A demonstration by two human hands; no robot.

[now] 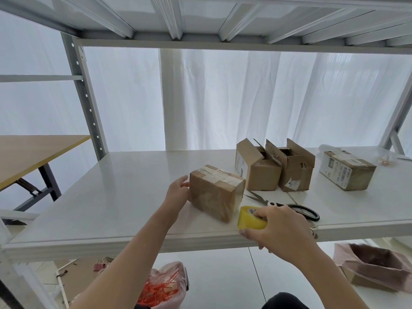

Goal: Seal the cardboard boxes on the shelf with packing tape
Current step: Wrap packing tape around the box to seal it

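Observation:
A closed cardboard box (216, 192) with clear tape across its top stands on the white shelf (124, 197). My left hand (177, 190) rests against the box's left side with its fingers fairly straight. My right hand (283, 230) grips a yellow roll of packing tape (248, 218) at the shelf's front edge, just right of that box. Behind stand two boxes with open flaps (258, 170) (294, 172). A taped box with a label (346, 169) sits at the far right.
Black-handled scissors (292, 208) lie on the shelf behind my right hand. A bag of orange zip ties (162, 288) sits on the floor below. A box lined with a pink bag (374, 266) stands lower right. A wooden table (33, 152) is at the left.

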